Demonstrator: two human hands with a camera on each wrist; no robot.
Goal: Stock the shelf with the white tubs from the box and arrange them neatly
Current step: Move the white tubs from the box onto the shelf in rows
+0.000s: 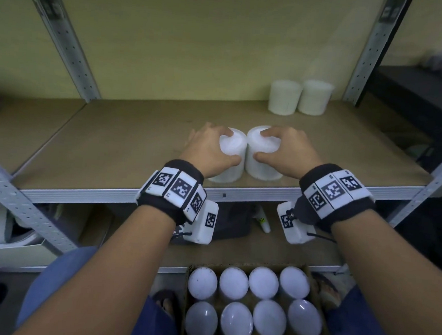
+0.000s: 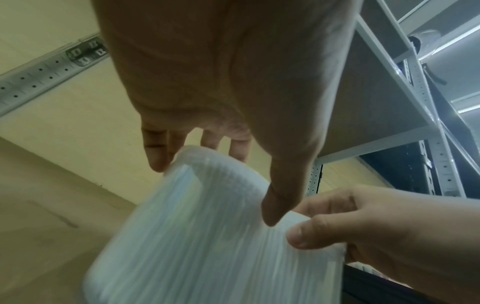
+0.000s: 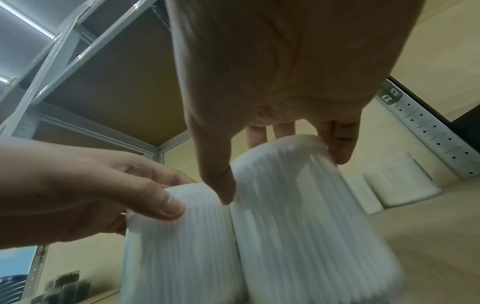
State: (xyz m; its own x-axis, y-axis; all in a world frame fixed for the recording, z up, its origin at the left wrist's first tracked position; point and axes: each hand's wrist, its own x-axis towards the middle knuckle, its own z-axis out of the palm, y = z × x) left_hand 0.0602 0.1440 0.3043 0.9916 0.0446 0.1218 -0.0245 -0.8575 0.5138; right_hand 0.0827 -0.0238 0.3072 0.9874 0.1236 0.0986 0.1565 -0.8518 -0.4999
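left hand (image 2: 233,86) gripping ribbed white tub (image 2: 207,236), right hand (image 2: 389,236) alongside

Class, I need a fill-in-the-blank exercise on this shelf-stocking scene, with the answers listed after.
1. Each hand grips one white ____ at the shelf's front.
2. The box below holds ____ tubs.
3. At the back right of the shelf stand ____ more tubs.
4. The left hand and right hand hold their tubs side by side and ____.

Answers: tub; eight; two; touching
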